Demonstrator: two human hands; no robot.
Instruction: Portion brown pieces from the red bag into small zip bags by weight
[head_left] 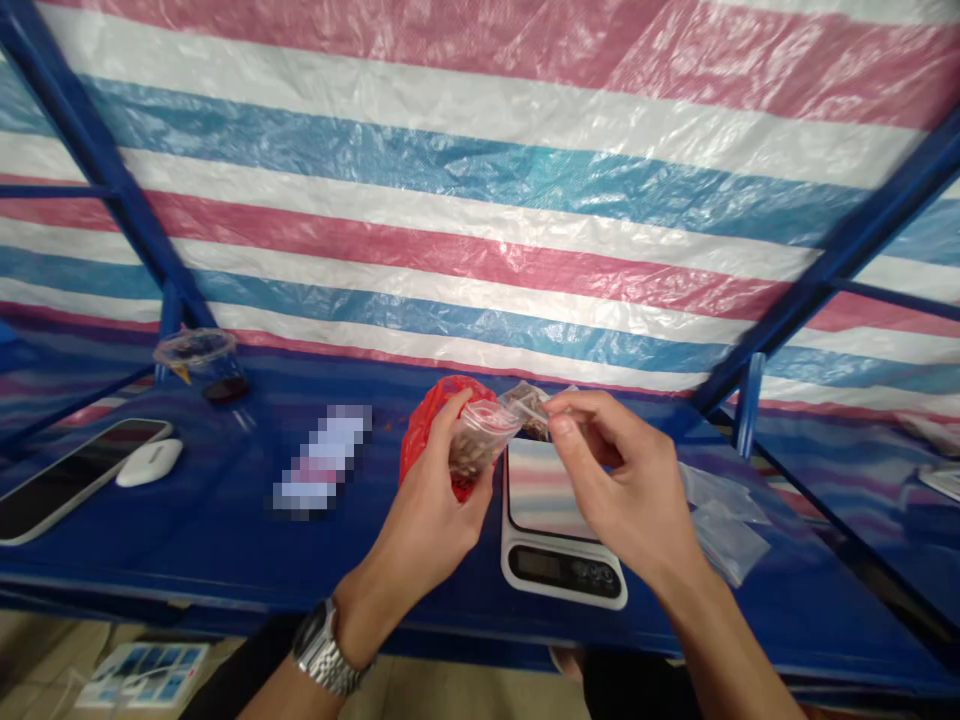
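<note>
My left hand (431, 490) is closed round a small clear zip-lock bag (476, 440) with brownish bits inside. The bag is tilted, its mouth towards the right. Thumb and forefinger of my right hand (619, 470) are pinched together at clear plastic by the bag's mouth. Just behind my left hand lies a red plastic bag (424, 425), partly hidden. Below my right hand is a white kitchen scale (540, 490) with a mirror-like plate and a dark display. Beyond the scale, another clear bag with brown contents (536, 425) shows between my hands.
Flat clear bags (731, 540) lie right of the scale. On the left are a phone (75, 480), a white earbud case (150, 462) and a clear plastic cup (199, 365) with dark contents. A blurred-out item (322, 465) lies mid-table. Blue metal posts flank a striped sheet.
</note>
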